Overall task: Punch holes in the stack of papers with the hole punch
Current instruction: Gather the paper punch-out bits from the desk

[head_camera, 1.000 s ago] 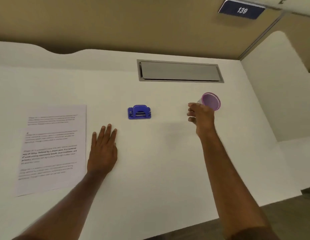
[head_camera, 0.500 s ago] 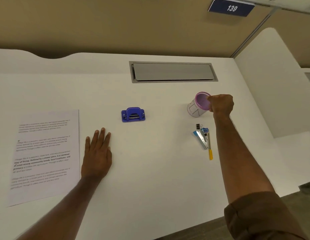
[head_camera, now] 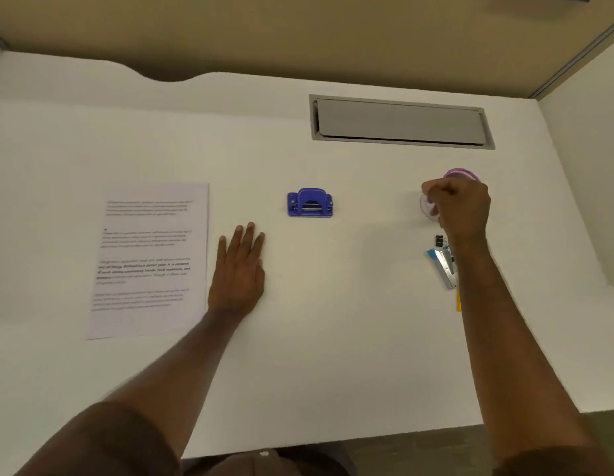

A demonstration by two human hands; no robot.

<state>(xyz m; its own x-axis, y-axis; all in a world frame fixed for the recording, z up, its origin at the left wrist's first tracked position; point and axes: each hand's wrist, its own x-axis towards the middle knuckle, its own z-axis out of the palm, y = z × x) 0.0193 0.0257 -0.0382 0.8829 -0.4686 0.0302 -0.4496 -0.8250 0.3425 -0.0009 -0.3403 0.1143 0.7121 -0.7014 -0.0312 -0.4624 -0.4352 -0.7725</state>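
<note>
Right hand (head_camera: pixel 461 209) clamped on cup (head_camera: pixel 460 175); left hand (head_camera: pixel 238 269) flat, grip apart. Set cup down, then bring papers (head_camera: pixel 151 259) to hole punch (head_camera: pixel 310 203).

White desk (head_camera: pixel 333 338). Far side: grey recessed flap (head_camera: pixel 400 122). Right: pink-rimmed cup (head_camera: pixel 459 174), blurred; nearer, a black binder clip (head_camera: pixel 438 240), blue/silver stapler (head_camera: pixel 442 266), bit of a yellow item (head_camera: pixel 458 301), close tog.
</note>
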